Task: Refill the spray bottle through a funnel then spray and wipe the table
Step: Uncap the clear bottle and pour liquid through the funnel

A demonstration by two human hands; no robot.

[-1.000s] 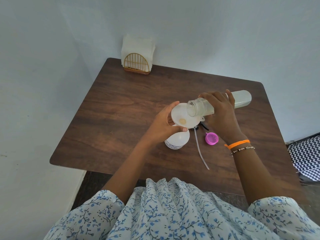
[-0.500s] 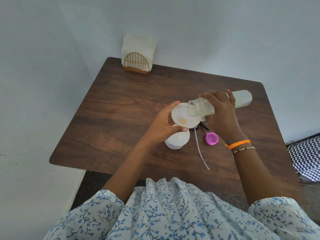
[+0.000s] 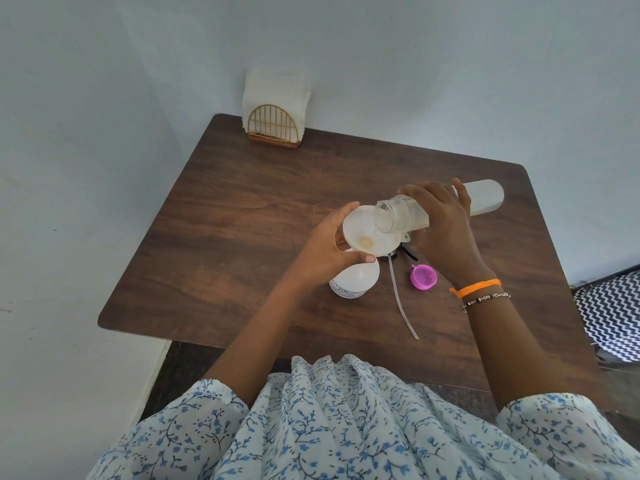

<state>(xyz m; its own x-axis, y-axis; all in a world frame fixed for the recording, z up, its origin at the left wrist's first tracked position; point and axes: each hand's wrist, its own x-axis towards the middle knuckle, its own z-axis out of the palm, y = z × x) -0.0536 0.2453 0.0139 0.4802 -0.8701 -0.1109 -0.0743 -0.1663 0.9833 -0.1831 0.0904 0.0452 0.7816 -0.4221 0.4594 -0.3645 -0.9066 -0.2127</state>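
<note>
A white funnel (image 3: 360, 226) sits in the neck of a white spray bottle (image 3: 353, 282) standing on the dark wooden table (image 3: 242, 216). My left hand (image 3: 325, 251) grips the funnel's rim and stem from the left. My right hand (image 3: 443, 226) holds a translucent refill bottle (image 3: 485, 197) tipped on its side, its open mouth over the funnel's right edge. The spray head with its clear dip tube (image 3: 401, 303) lies on the table behind the funnel, mostly hidden. A pink cap (image 3: 423, 277) lies next to the tube.
A gold wire holder with white napkins (image 3: 275, 109) stands at the table's far left corner against the wall. Walls close in at the left and back. A black-and-white zigzag fabric (image 3: 613, 313) lies beyond the table's right edge.
Almost nothing has moved. The refill bottle stays tipped over the funnel with both hands in place.
</note>
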